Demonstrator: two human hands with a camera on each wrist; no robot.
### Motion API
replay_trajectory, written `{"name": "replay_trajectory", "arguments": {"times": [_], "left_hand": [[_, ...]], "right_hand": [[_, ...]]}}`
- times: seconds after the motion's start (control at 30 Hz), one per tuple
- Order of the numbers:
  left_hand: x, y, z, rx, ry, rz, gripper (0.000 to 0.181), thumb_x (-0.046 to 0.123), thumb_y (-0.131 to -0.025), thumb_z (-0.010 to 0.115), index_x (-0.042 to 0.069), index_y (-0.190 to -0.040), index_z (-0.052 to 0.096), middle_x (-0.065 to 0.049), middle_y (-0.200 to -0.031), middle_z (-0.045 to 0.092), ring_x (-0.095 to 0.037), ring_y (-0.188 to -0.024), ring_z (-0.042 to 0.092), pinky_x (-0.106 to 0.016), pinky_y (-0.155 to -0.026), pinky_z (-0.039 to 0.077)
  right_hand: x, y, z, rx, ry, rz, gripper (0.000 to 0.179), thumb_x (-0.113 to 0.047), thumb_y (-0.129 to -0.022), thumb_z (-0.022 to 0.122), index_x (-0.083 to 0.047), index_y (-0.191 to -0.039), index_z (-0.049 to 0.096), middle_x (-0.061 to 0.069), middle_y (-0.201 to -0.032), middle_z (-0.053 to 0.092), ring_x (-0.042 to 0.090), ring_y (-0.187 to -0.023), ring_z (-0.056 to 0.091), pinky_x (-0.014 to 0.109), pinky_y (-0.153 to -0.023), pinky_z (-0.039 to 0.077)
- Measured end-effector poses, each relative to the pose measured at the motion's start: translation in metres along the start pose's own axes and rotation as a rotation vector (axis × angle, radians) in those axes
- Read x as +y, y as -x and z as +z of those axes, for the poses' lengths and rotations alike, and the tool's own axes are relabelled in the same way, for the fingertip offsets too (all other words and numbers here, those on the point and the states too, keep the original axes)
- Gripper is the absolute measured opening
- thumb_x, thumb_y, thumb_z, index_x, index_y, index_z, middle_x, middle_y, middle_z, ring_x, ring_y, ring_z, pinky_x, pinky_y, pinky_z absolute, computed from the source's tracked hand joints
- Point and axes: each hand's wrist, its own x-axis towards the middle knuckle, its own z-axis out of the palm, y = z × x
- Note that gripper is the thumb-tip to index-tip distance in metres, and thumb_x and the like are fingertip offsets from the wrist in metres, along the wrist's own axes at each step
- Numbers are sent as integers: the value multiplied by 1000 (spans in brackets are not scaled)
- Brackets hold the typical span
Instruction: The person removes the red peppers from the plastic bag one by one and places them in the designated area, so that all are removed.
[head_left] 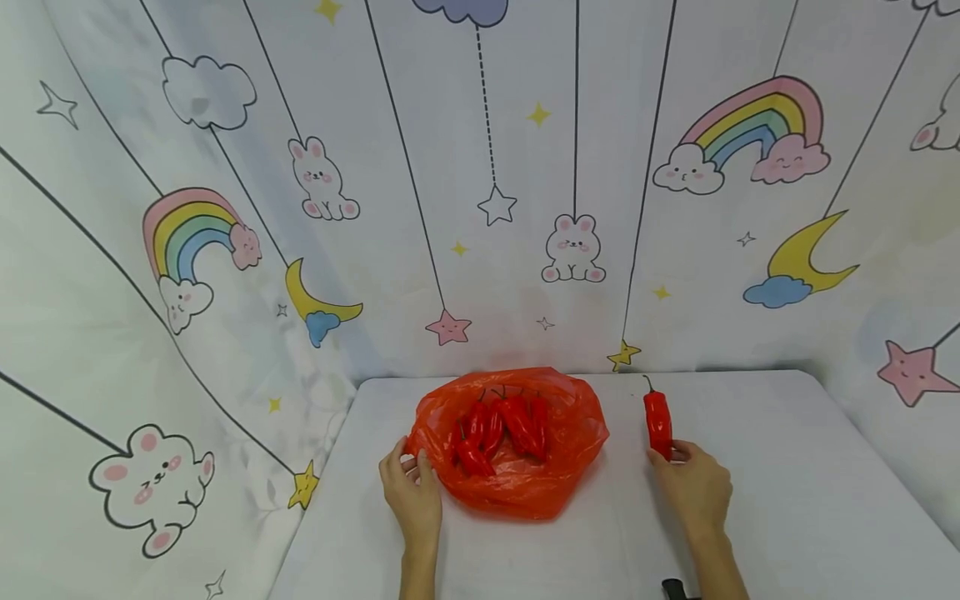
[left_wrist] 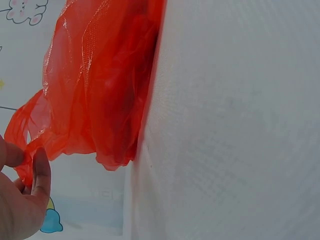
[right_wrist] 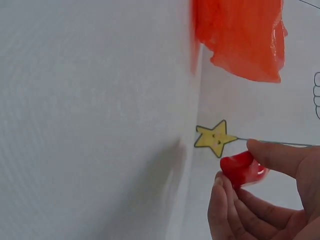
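A thin red plastic bag (head_left: pixel 517 496) lies spread wide on the table, with several red chili peppers (head_left: pixel 517 421) heaped inside it. My left hand (head_left: pixel 416 496) pinches the bag's left edge; the left wrist view shows the film between thumb and fingers (left_wrist: pixel 42 172). To the right of the bag, my right hand (head_left: pixel 693 483) holds one red pepper (head_left: pixel 657 421) by its lower end, its thin dark stem pointing up and away. In the right wrist view the pepper (right_wrist: pixel 240 169) sits between thumb and fingertips, apart from the bag.
The white table (head_left: pixel 787 467) backs onto a cloth (head_left: pixel 420 167) printed with rabbits, rainbows and stars. A black object (head_left: pixel 673 589), only partly in view, lies at the near edge by the right forearm.
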Motion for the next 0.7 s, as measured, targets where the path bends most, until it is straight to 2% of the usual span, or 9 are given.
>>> {"name": "replay_trajectory", "arguments": {"times": [0.1,0.33,0.7], "left_hand": [[1,0,0,-3,-2,-6,39,4,-101,66,-2,-139,58,-17,-119,56,-22,-91,63,-5,-79,49],[1,0,0,0,-12,-11,39,3,-101,66,-3,-138,59,-16,-118,56,-22,-90,63,-4,-79,49],[1,0,0,-8,-10,-12,38,3,-101,66,-3,-138,59,-16,-119,56,-19,-90,61,-5,-78,50]], "right_hand": [[5,-3,-3,-13,22,26,53,-29,-89,81,11,-122,68,29,-102,74,43,-82,71,47,-61,58],[17,-8,-9,-43,52,66,54,-30,-91,77,13,-122,67,30,-102,73,45,-83,70,37,-52,50],[32,-14,-12,-68,93,101,54,-30,-89,79,14,-117,68,29,-98,74,42,-79,69,35,-51,45]]}}
